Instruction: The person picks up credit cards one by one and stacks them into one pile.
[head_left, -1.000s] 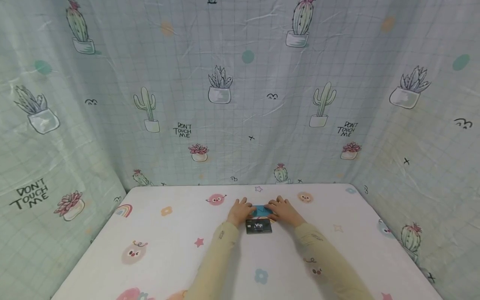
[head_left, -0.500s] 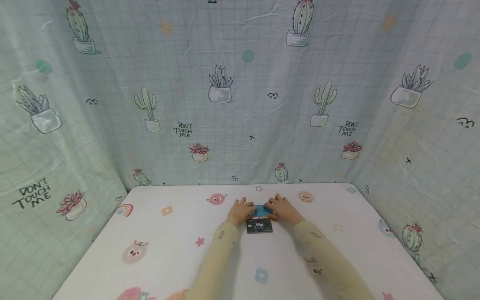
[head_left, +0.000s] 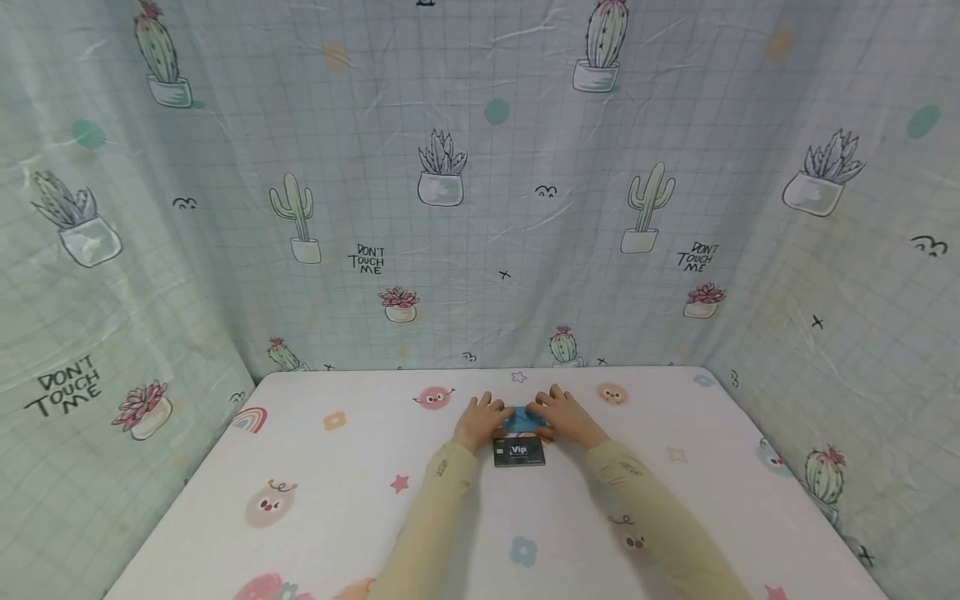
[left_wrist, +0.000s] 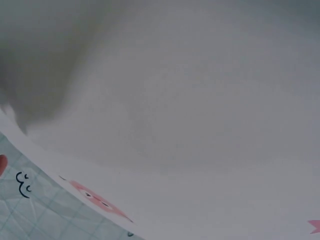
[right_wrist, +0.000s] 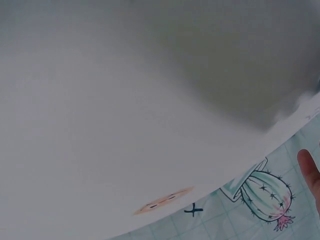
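Note:
A small blue card (head_left: pixel 523 419) is between the two hands near the back middle of the table. My left hand (head_left: pixel 480 422) holds its left end, with the thumb on the near side. At the right end, my right hand (head_left: pixel 567 418) grips it in a similar way. Fingers cover both ends of the blue card. Just in front lies a black card (head_left: pixel 519 452) marked "Vip", flat and untouched. In the right wrist view only a finger (right_wrist: pixel 310 172) shows at the right edge; in the left wrist view a fingertip (left_wrist: pixel 2 164) barely enters at the left.
The white table (head_left: pixel 360 517) has printed flowers, stars and faces. Behind it and at both sides hangs a pale curtain (head_left: pixel 480 242) with cactus drawings, close to the table's edges.
The blue card and both hands have shifted very slightly toward the back of the table. The black card stays in nearly the same place.

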